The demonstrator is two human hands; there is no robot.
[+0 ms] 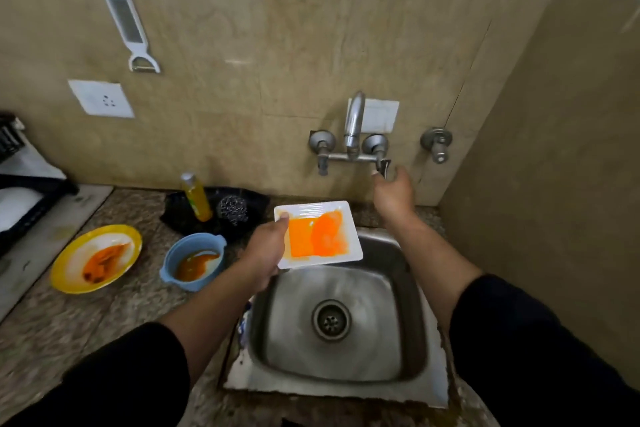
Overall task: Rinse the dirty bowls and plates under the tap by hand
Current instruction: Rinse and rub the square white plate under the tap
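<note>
**Nothing rinsed yet, first plate held over the sink, tap about to be opened**

Head view: The left hand point(268, 246) grips the square white plate point(313, 210) by its left edge, thumb on top at the corner and the other fingers hidden below. The plate is held roughly level over the back left part of the sink point(291, 315). It sits below and left of the tap spout point(354, 125) and is smeared orange across the middle.

The right hand point(393, 194) is raised to the right tap lever point(383, 166). Thumb and fingers bracket the lever, but blur hides whether they actually pinch it or only touch, so I cannot tell the grip.

No water shows at the spout, and the basin looks dry as far as the blur allows. My read is that rinsing has not begun.

Waiting on the counter point(138, 315) left of the sink:
- a round yellow-rimmed plate point(95, 258) with brown-orange sauce
- just to its right, a blue bowl point(192, 262) with sauce pooled in it

Both look unwashed and neither hand is on them.

Behind the bowl a yellow soap bottle point(195, 198) and a steel scrubber point(232, 210) sit on a dark cloth. At the far left edge is a dark rack point(20, 191); I see no clean dishes in the part that shows.

Judged tally: none done and three left, with the square plate first in line once water runs
</note>
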